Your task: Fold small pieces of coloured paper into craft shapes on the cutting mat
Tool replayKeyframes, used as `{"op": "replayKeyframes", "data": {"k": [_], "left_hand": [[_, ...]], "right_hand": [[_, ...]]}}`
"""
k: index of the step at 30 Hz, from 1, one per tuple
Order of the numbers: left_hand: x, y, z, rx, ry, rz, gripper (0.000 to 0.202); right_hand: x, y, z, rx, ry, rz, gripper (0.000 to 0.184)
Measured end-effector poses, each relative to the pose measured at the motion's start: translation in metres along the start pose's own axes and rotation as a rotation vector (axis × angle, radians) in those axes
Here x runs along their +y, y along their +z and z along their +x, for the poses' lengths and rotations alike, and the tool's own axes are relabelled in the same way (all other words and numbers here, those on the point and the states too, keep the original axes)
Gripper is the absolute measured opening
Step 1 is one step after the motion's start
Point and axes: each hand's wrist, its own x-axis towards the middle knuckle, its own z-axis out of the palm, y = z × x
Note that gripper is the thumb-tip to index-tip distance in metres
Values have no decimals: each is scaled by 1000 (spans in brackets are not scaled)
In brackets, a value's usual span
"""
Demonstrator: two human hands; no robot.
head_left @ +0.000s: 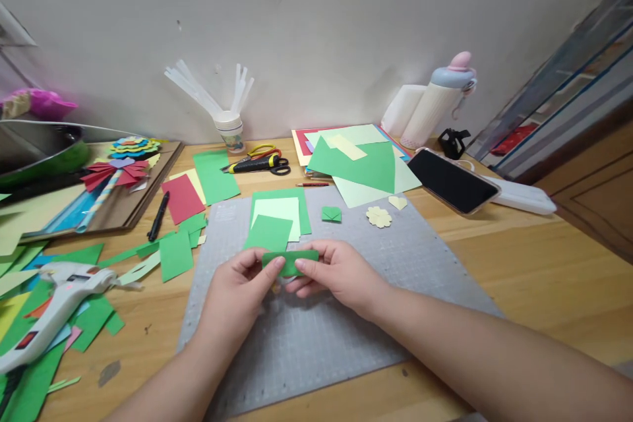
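A narrow piece of green paper [291, 262], which looks folded, is held level between my two hands above the grey cutting mat [346, 336]. My left hand [242, 287] pinches its left end, thumb on the near face. On the right end my right hand [339, 273] does the same, its lower fingers curled behind. Just beyond lie green and pale green sheets [277, 206] in an overlapping stack. A small green paper envelope [331, 214], a cream scalloped paper flower [378, 217] and a cream paper heart [397, 202] rest on the mat farther back.
A white glue gun [59, 303] lies on green scraps at left, near a black pen [158, 216]. Scissors and a yellow-black cutter [254, 163] lie behind. A paper cup [230, 132] holds white sticks. At right are a phone [452, 179] and a bottle [435, 102].
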Motion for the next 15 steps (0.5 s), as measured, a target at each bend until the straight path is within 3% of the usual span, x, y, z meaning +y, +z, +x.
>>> {"op": "replayKeyframes", "data": {"k": [15], "left_hand": [[-6,1,6,23,-156,-148,23]], "right_hand": [[-1,-2,4,40,86,83,40]]}}
